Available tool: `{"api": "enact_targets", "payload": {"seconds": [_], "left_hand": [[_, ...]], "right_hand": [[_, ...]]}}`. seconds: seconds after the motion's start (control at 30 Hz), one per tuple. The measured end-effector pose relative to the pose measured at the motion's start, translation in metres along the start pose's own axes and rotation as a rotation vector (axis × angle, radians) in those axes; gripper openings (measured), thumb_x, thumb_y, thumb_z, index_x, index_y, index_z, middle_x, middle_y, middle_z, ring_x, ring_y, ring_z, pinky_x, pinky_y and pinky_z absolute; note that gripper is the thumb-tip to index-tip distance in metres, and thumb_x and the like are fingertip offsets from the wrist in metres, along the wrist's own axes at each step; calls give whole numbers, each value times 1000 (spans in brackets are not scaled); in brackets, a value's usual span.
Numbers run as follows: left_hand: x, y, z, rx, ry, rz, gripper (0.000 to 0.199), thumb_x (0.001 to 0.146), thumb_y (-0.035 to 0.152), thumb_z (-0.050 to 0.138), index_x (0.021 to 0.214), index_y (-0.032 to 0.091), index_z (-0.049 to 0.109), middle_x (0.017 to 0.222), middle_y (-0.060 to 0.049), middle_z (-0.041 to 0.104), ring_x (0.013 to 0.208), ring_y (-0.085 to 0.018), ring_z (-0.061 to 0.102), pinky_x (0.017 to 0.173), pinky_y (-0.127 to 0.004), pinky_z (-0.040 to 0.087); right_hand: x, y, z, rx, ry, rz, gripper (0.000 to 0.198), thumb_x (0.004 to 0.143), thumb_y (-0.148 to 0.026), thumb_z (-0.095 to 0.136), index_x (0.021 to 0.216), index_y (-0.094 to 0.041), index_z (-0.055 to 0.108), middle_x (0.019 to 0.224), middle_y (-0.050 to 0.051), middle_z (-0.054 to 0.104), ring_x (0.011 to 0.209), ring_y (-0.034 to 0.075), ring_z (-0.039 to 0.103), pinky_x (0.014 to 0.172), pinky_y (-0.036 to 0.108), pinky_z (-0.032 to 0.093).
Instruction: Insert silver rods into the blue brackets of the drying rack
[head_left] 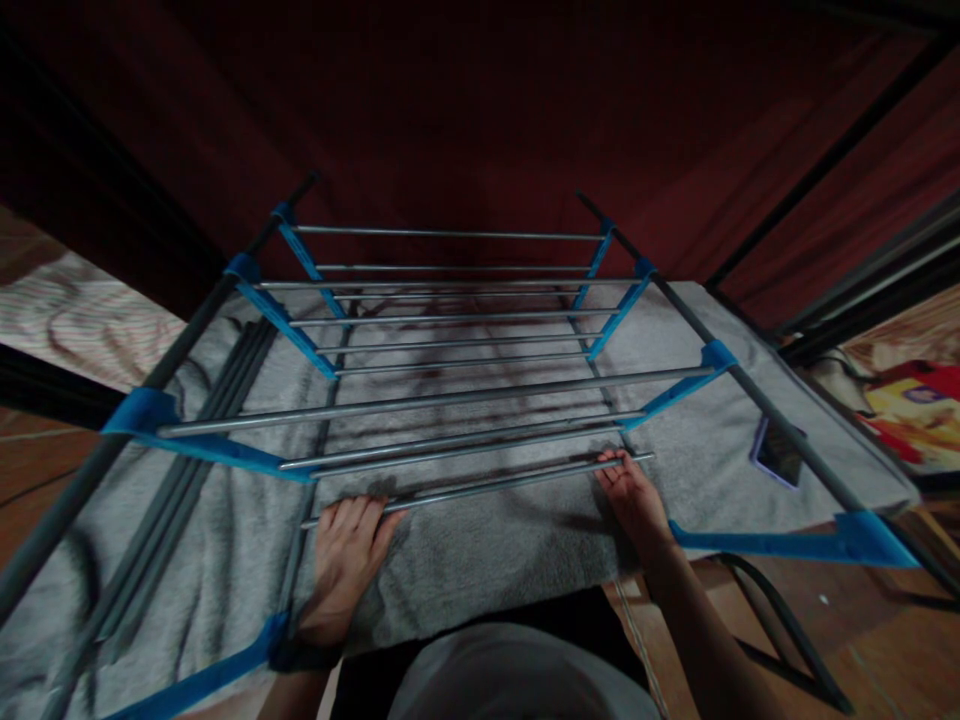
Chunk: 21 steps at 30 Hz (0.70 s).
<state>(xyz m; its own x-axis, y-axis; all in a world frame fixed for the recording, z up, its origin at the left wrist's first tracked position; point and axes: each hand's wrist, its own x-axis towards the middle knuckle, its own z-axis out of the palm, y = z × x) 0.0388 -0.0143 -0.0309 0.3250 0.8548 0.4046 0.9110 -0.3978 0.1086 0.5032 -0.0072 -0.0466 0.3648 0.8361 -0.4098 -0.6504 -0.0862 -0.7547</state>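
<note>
A thin grey metal rod [480,489] lies across in front of me, low over the grey towel-like cloth. My left hand [349,550] is closed over it near its left end, palm down. Near the other end, the fingers of my right hand [628,495] pinch it, and the tip pokes out past them. Beyond it stands a rack frame of grey poles [787,435] and blue plastic brackets [281,462], with several rods fitted across. The nearest pair, a lower-left bracket [217,678] and a lower-right bracket [795,543], has no rod between them.
Several loose grey tubes [187,480] lie on the cloth [480,560] at left, inside the frame's pole. A phone [780,450] rests at right. A red and yellow package [915,415] is at the far right. Dark red fabric [450,120] hangs behind the rack.
</note>
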Motion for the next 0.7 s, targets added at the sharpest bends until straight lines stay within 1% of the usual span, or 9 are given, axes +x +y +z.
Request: {"api": "enact_targets", "payload": {"seconds": [0.07, 0.2, 0.37, 0.47, 0.57, 0.7], "left_hand": [[0, 0, 0, 5, 4, -6, 22, 96, 41, 56, 104, 23, 67, 89, -7, 70, 87, -27, 60, 85, -43, 39], [1, 1, 0, -1, 7, -27, 21, 97, 41, 55, 103, 24, 67, 88, -7, 70, 86, -27, 61, 84, -42, 39], [4, 5, -3, 2, 36, -17, 28, 96, 45, 57, 106, 21, 66, 87, -7, 69, 86, -27, 61, 83, -41, 40], [5, 5, -3, 4, 34, -20, 31, 95, 48, 58, 104, 20, 67, 85, -8, 69, 85, -27, 61, 82, -42, 41], [4, 3, -2, -1, 19, -17, 28, 96, 46, 55, 104, 22, 67, 86, -7, 70, 83, -27, 61, 80, -41, 40], [3, 1, -1, -15, 6, -6, 24, 97, 44, 54, 102, 24, 67, 86, -6, 70, 83, -26, 61, 79, -41, 39]], "right_hand": [[-1, 0, 1, 3, 0, 0, 11, 88, -39, 70, 91, -29, 66, 99, -4, 73, 99, 12, 69, 99, 29, 55], [-2, -1, 0, -21, -11, -3, 10, 90, -40, 68, 92, -30, 67, 101, -4, 73, 100, 13, 69, 101, 32, 55], [-1, 0, -2, -12, -11, 11, 13, 87, -41, 71, 94, -31, 66, 102, -4, 74, 101, 12, 69, 100, 31, 55], [-1, 0, -1, -23, -10, 6, 11, 88, -40, 70, 93, -31, 67, 101, -5, 74, 101, 12, 69, 100, 31, 55], [-1, -1, -1, -35, -20, 0, 9, 89, -40, 67, 93, -31, 67, 101, -4, 73, 102, 14, 70, 101, 35, 55], [-1, -1, 0, -20, -10, 8, 12, 88, -40, 68, 93, -30, 66, 101, -3, 73, 101, 13, 69, 100, 33, 55]]}}
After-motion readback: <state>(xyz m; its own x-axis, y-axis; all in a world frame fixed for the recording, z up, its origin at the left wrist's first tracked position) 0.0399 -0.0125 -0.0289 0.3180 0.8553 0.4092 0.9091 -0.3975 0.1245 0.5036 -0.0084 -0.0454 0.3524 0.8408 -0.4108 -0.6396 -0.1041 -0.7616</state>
